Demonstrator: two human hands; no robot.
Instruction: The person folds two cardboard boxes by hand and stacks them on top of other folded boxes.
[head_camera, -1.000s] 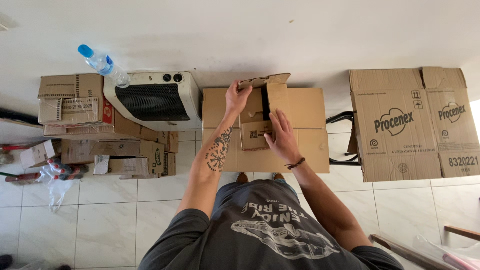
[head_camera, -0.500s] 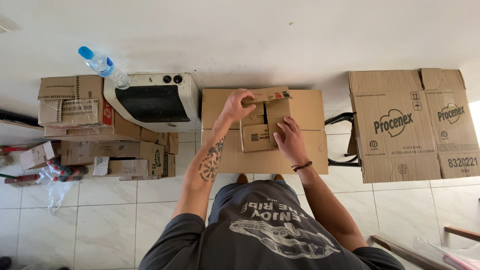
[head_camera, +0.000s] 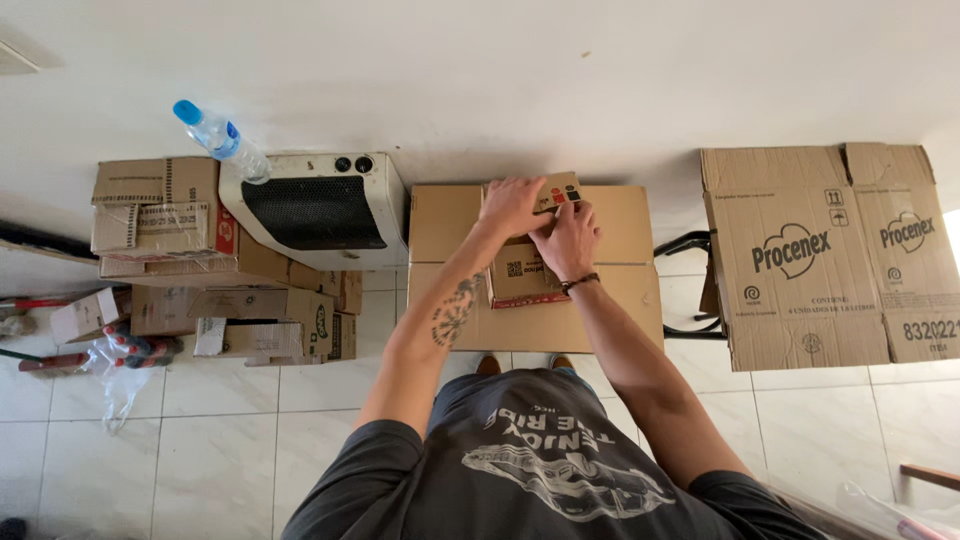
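A small cardboard box (head_camera: 520, 275) rests on top of a large closed cardboard box (head_camera: 445, 225) in front of me. My left hand (head_camera: 512, 205) presses down on the small box's far flap. My right hand (head_camera: 568, 238) lies flat on the same box just to the right, fingers touching the flap edge. Both hands hold the flaps down; the box top is mostly hidden under them.
A white heater (head_camera: 315, 212) with a plastic bottle (head_camera: 220, 138) on it stands to the left, beside stacked cardboard boxes (head_camera: 160, 215). A big printed cardboard box (head_camera: 820, 255) sits on the right. The floor is white tile (head_camera: 200, 450).
The small box's flaps stood open a second ago; both hands have folded them down and moved to the far edge of the box, now pressed flat on top.
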